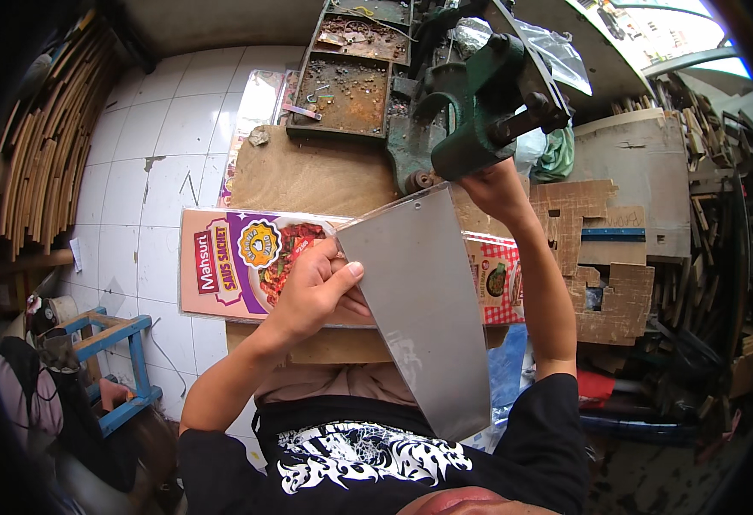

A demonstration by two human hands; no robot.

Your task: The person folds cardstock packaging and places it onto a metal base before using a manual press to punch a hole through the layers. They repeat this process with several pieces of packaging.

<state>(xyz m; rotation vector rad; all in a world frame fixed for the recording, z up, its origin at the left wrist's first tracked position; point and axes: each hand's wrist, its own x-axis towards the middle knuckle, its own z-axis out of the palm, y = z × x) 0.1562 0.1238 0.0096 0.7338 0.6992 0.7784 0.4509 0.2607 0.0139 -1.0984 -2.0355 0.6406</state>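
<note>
A grey, flat panel (423, 292) with a small hole near its top edge slants across the middle of the view, its narrow end toward my body. My left hand (316, 287) grips its left edge, thumb on top and fingers tucked beneath. My right hand (495, 190) is by the panel's top right corner, under the head of a dark green bench machine (471, 129). The machine hides most of that hand's fingers. Below the panel, a printed food-picture sheet (222, 283) lies across the wooden bench top (316, 172); its middle is covered.
Behind the bench top sits a rusty metal tray (342, 94) with small parts in it. Cut brown boards (612, 283) lie at the right. Long wooden strips (46, 154) stack along the left wall, and a blue-framed stool (114, 369) stands on the tiled floor.
</note>
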